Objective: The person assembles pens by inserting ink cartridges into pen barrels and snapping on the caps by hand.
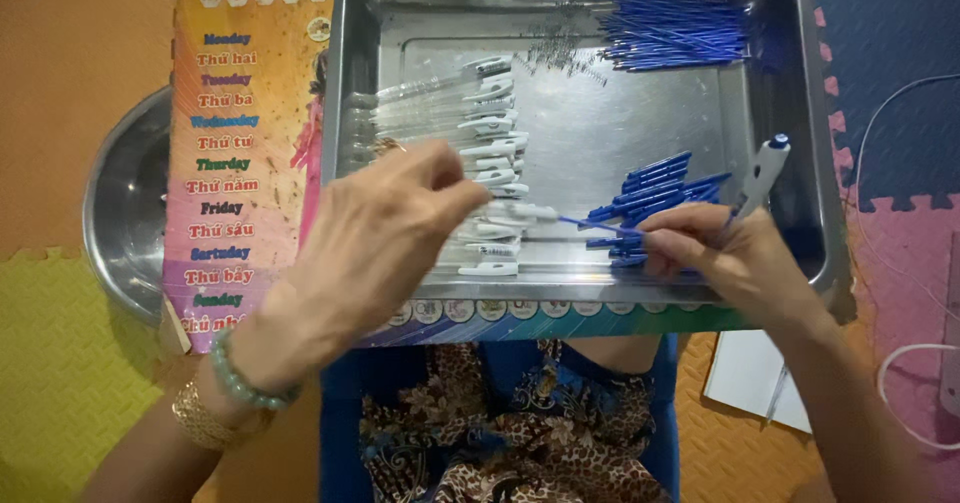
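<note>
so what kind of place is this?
Likely a home floor used for piecework pen assembly: foam puzzle mats, a steel tray of clear pen barrels and blue refills, resting over the person's lap.

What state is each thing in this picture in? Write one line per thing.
Tray: flat, holding pen parts.
Clear barrels: lying in a row, left side.
Blue refills: piled loose, top right corner.
Blue tips: heaped near right hand.
Left hand: pinching a barrel.
Right hand: holding a refill and an assembled pen.
Bowl: upright, partly hidden.
</note>
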